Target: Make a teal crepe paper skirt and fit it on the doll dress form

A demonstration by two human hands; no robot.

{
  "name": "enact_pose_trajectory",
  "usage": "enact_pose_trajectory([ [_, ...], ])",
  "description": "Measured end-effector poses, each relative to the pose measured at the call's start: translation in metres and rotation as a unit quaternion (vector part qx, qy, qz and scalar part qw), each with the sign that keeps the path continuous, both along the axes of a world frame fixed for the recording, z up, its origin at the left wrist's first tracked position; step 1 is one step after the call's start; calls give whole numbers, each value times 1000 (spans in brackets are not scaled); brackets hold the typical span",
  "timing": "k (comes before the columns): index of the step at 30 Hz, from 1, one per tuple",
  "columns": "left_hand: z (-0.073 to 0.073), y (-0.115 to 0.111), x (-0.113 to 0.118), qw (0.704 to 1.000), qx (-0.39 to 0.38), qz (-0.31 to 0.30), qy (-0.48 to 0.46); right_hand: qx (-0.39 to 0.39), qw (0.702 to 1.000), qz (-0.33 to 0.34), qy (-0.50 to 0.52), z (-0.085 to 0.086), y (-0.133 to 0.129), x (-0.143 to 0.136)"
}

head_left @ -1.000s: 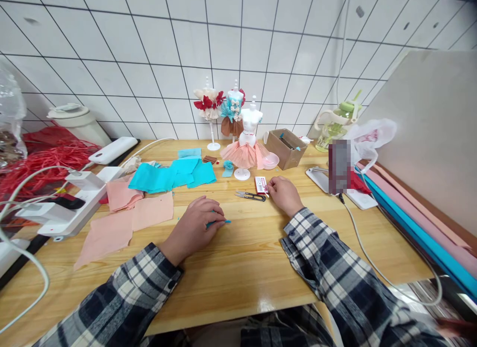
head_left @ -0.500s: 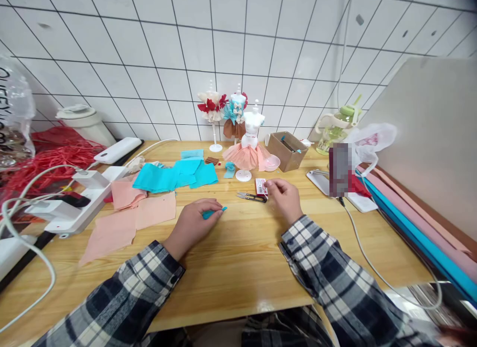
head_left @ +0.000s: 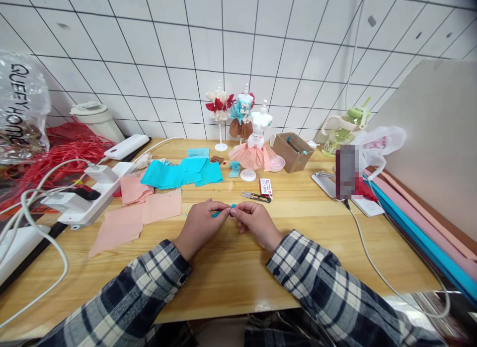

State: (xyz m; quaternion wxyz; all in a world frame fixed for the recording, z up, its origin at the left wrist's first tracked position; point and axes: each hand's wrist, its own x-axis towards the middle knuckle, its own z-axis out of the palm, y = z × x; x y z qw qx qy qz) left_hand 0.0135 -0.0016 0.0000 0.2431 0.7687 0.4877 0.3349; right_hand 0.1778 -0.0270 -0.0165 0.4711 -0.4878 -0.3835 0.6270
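Note:
My left hand (head_left: 204, 221) is closed on a small piece of bright blue crepe paper (head_left: 215, 214). The paper is mostly hidden by the fingers, and a tip of it pokes out at the fingertips. Pinched fingers of my right hand (head_left: 256, 221) meet that tip; anything thin between them is too small to make out. Just beyond the hands lie black-handled thread snips (head_left: 257, 196) and a small red and white box (head_left: 266, 187). A white mini dress form (head_left: 260, 126) in a peach skirt (head_left: 250, 156) stands behind them.
Blue crepe sheets (head_left: 164, 175) and peach sheets (head_left: 121, 226) lie on the left, near a white power strip (head_left: 89, 200) with cables. At the back are two dressed forms (head_left: 219, 108), a pink dish (head_left: 278, 163) and a cardboard box (head_left: 292, 155). Colored rolls (head_left: 413, 222) line the right side.
My right hand has come away from the small box, moving left and toward me until its fingertips meet those of my left hand at the blue paper. The camera view has shifted slightly.

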Motion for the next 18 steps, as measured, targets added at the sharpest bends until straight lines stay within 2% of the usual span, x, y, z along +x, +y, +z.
enact_pose_trajectory([
  [6, -3, 1, -3, 999, 34, -28, 29, -2, 1000, 1, -5, -4, 0, -2],
  [13, -4, 7, -12, 985, 119, -112, 56, -10, 1000, 14, 0, 1, -2, 0],
  [18, -4, 9, -12, 989, 99, -98, 42, 2, 1000, -1, -8, -4, -2, -4],
])
